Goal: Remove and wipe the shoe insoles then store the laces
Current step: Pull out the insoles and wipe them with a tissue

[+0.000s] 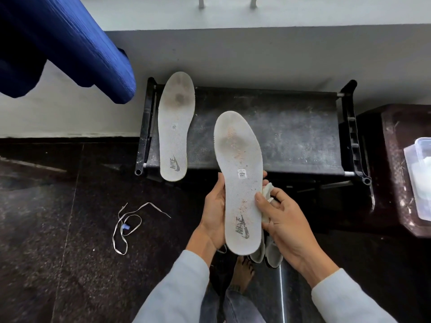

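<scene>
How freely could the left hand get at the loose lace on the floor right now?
Probably not yet: the left hand grips the held insole. The lace lies uncovered to its left, so nothing else blocks it.

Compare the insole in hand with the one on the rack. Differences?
Pose: the held insole is gripped by the left hand and pinched by the right hand, which has a cloth; the rack insole lies flat on the black rack, untouched.
Dirt: the held insole has orange-brown specks along its length; the rack insole has a dark grey forefoot smudge.
Shared: both off-white, heel toward the person, grey heel logo, small midfoot label.
</scene>
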`<state>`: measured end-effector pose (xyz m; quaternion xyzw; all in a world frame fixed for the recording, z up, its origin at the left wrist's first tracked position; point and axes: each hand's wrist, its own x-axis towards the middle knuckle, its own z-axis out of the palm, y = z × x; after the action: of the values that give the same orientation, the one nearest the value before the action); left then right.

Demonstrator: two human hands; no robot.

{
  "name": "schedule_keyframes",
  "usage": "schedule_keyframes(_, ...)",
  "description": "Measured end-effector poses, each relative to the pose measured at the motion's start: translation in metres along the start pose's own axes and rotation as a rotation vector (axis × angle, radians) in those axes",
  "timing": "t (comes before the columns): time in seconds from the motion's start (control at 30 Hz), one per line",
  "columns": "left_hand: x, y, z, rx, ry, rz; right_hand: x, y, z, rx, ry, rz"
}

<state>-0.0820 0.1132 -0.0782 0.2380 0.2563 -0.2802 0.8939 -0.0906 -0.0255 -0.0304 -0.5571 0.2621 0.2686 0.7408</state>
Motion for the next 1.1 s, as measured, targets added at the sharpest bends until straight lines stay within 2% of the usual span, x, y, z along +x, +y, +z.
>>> schedule_keyframes(0.17, -0.002, -0.001, 0.003, 0.005, -0.052, 0.013, -0.014, 0.0, -0.01, -0.225, 0.04, -0.059)
schedule_keyframes(0.33, -0.007, 0.0, 0.005, -0.049, -0.064, 0.023, -0.019, -0.012, -0.027, -0.231, 0.214, -0.109)
schedule_keyframes(0.4, -0.009, 0.0, 0.007, -0.053, -0.046, 0.007, -0.018, -0.024, -0.028, -0.324, 0.243, -0.258)
schedule_keyframes(0.5, -0.013, 0.0, 0.012, -0.064, 0.017, -0.022, -0.014, -0.047, -0.015, -0.685, 0.272, -0.686)
schedule_keyframes(0.6, -0.017, -0.003, 0.016, -0.069, 0.019, -0.015, -0.003, -0.053, -0.003, -1.022, 0.146, -1.062)
schedule_keyframes(0.67, -0.018, -0.004, 0.017, -0.085, 0.034, -0.028, 0.008, -0.05, -0.002, -1.215, 0.022, -1.184)
schedule_keyframes(0.77, -0.019, -0.006, 0.015, -0.046, 0.025, -0.055, 0.027, -0.054, -0.008, -1.416, -0.105, -1.226)
schedule_keyframes(0.83, -0.02, -0.006, 0.013, 0.023, -0.005, -0.066, 0.043, -0.066, -0.01, -1.419, -0.052, -1.184)
schedule_keyframes(0.9, -0.022, -0.005, 0.012, 0.081, -0.018, -0.08, 0.058, -0.082, -0.008, -1.315, 0.112, -1.146)
schedule_keyframes(1.0, -0.026, -0.004, 0.01, 0.09, -0.009, -0.072, 0.06, -0.1, 0.001, -1.204, 0.359, -1.205)
schedule_keyframes(1.07, -0.03, -0.004, 0.012, 0.077, 0.005, -0.067, 0.048, -0.095, 0.008, -1.185, 0.308, -1.26)
schedule_keyframes(1.1, -0.031, -0.004, 0.013, 0.067, 0.011, -0.064, 0.039, -0.088, 0.009, -1.222, 0.201, -1.288)
